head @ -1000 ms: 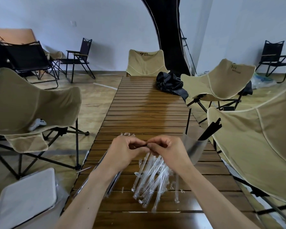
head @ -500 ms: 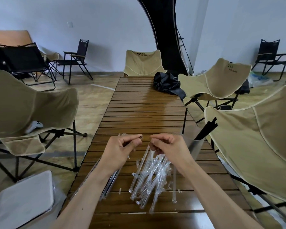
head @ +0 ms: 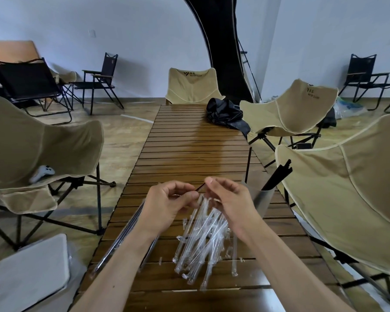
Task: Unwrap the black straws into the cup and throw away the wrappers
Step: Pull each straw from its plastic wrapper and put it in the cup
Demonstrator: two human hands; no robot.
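Both forearms reached in from the near edge and met above the slatted wooden surface. The left hand was turned palm inward, its fingers curled and pinching a black straw, whose dark tip stuck out toward the right. The right hand faced it, back up, with thumb and forefinger closed near that same tip; whether they gripped the straw or its clear wrapper could not be told. Just beneath and near of the hands lay a loose heap of clear wrappers, fanned across the slats. To the left of the heap, partly under the left forearm, a bundle of wrapped straws lay along the surface's left edge. To the right of the right hand stood a clear cup, upright near the right edge, holding several unwrapped black straws that leaned up and to the right. At the far end of the surface sat a crumpled black bag
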